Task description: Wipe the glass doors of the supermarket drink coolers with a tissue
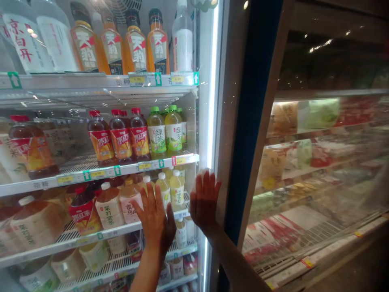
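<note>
My left hand (157,221) is raised in front of a lit drinks fridge, its fingers spread and pointing up. It overlaps the view of the small bottles with white caps (176,188). To its right, my right hand (206,198) is held flat with fingers up, over the bright door edge (212,121). Neither hand holds anything. Both look laid against the glass door, though contact at the left palm is hard to confirm. Behind the glass, red-capped iced tea bottles (121,136) and green-capped green tea bottles (174,129) stand on the middle shelf.
Orange drink bottles (136,44) and large clear water bottles (53,38) fill the top shelf. Larger tea bottles (109,207) stand lower down. A dark blue panel (253,101) separates this fridge from an open chilled case with packaged goods (282,231) on the right.
</note>
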`<state>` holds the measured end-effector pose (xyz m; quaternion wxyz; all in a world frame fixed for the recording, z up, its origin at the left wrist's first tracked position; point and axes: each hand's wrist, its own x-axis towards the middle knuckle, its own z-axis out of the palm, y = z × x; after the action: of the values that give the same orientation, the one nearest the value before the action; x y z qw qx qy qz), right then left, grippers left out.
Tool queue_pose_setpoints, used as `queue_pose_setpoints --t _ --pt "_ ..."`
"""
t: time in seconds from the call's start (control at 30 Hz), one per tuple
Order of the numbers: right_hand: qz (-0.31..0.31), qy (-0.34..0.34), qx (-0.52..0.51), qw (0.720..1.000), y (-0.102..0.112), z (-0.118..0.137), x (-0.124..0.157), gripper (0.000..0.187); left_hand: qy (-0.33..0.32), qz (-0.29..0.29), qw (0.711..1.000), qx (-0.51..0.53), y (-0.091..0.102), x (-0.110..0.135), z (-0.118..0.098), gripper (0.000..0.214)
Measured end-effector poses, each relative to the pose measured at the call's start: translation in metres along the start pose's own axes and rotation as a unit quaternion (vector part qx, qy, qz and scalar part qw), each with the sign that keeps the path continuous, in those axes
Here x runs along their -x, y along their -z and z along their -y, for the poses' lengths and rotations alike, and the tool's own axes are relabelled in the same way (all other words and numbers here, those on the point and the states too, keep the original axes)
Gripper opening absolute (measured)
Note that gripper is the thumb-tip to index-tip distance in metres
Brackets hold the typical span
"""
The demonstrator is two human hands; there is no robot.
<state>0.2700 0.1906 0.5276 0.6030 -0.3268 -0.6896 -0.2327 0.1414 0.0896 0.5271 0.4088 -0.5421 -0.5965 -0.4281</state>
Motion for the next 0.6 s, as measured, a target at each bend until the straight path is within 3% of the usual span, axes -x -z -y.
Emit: queue_pose_setpoints --t 0.1,0.17,0.3,0.37,0.43,0.53,0.6 --pt "-0.019 -0.013 -0.001 1.0 0.003 -0.012 -0.038 0.071 -0.007 0.005 1.0 -0.005 0.001 0.001 0.0 0.081" --pt "-0.022 -0.03 -0.007 0.999 0.004 -0.011 -0.041 0.071 0.001 0.007 1.0 0.001 0.003 0.001 0.0 0.08" --pt "-0.001 -0.05 -0.013 0.999 0.001 0.009 0.014 0.073 0.005 0.008 1.0 0.013 0.005 0.004 0.0 0.078" --pt "0.003 -0.044 -0.013 0.999 -0.001 0.015 0.026 0.074 -0.002 0.015 1.0 0.015 0.007 0.006 0.003 0.079" --pt "-0.013 -0.04 -0.013 0.999 -0.001 0.014 0.006 0.073 -0.017 0.023 1.0 0.011 0.009 0.006 0.007 0.079" --pt "-0.032 -0.034 -0.017 0.999 0.0 0.015 -0.048 0.072 -0.052 0.033 0.998 -0.006 0.017 0.005 0.016 0.079" --pt "-0.032 -0.038 -0.021 0.999 -0.001 0.026 -0.061 0.072 -0.046 0.036 0.998 -0.02 0.026 0.004 0.028 0.079"
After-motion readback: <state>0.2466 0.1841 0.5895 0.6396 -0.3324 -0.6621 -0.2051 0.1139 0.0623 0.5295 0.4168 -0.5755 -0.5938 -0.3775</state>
